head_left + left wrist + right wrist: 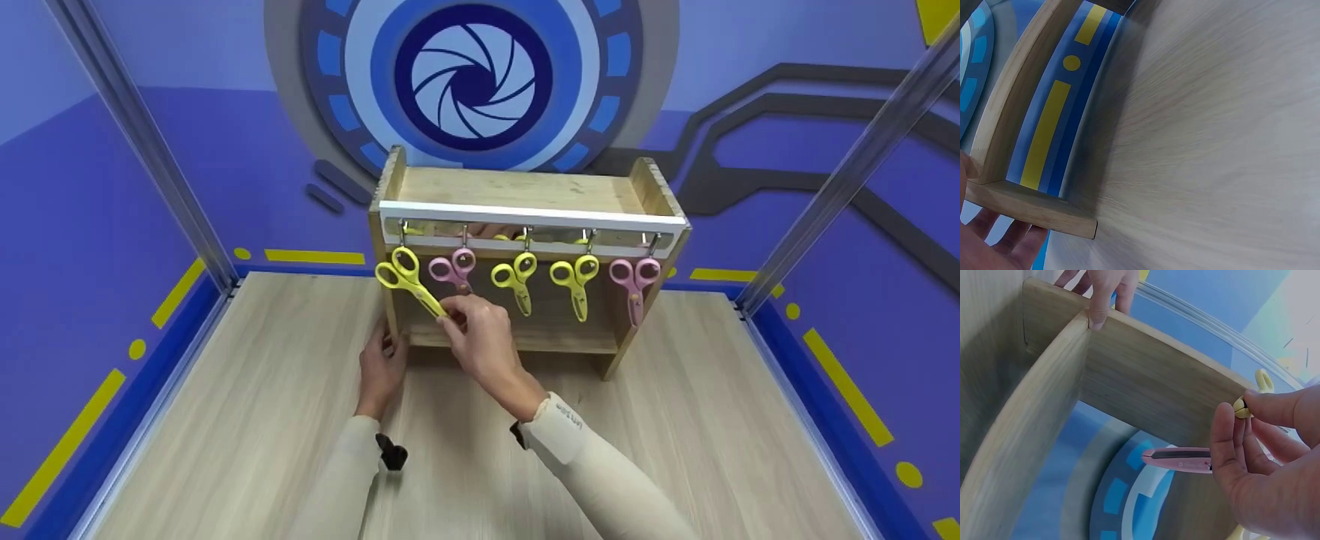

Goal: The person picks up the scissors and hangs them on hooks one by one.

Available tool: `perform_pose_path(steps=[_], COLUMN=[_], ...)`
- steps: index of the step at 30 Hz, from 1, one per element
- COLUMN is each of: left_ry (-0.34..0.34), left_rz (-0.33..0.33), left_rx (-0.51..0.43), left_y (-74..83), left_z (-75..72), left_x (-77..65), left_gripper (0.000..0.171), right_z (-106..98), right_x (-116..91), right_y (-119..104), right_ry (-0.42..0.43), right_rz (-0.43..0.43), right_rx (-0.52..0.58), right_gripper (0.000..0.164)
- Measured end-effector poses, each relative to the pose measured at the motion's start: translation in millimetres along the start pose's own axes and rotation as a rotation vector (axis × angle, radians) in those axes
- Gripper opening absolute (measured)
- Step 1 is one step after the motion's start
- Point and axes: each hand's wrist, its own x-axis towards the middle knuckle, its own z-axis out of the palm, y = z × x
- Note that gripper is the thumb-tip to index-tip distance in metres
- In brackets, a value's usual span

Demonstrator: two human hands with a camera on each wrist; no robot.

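A wooden shelf rack (517, 190) stands with a white hook rail (540, 217) across its front. My right hand (486, 337) pinches the blade end of yellow scissors (412, 281), which slant at the leftmost hook; whether a loop is on that hook I cannot tell. Beside them hang pink scissors (454, 268), then two yellow pairs, with pink scissors (635, 281) at the far right. My left hand (382, 371) grips the rack's left side panel (1157, 365) low down, thumb on one face and fingers on the other, as the right wrist view shows.
A pale wood-grain tabletop (712, 435) lies under the rack. Blue printed walls (135, 202) stand behind and on both sides, with metal posts (150, 142) at the back corners. The rack's lower shelf (525, 343) runs between its side panels.
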Motion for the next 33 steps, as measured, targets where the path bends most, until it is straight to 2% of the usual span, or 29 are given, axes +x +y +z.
perform_pose_path(steps=[8, 17, 25, 33], left_ry=[-0.006, -0.013, 0.005, 0.011], left_rz=[-0.031, -0.054, -0.023, -0.027], left_rx=[0.003, -0.009, -0.012, -0.013], left_y=[0.2, 0.0, -3.0, -3.7], left_z=[-0.2, -0.6, 0.9, 0.5], left_x=[-1.2, 0.0, 2.1, 2.2], left_gripper=[0.051, 0.049, 0.048, 0.045], right_z=[8.3, 23.5, 36.2, 46.6], right_x=[-4.0, -8.1, -6.9, -5.2], right_y=[3.2, 6.2, 10.1, 14.0], right_ry=[0.016, 0.011, 0.034, 0.043], right_rz=[0.03, 0.076, 0.072, 0.086], right_rx=[0.001, -0.021, -0.049, -0.06], right_gripper=[0.005, 0.005, 0.006, 0.01])
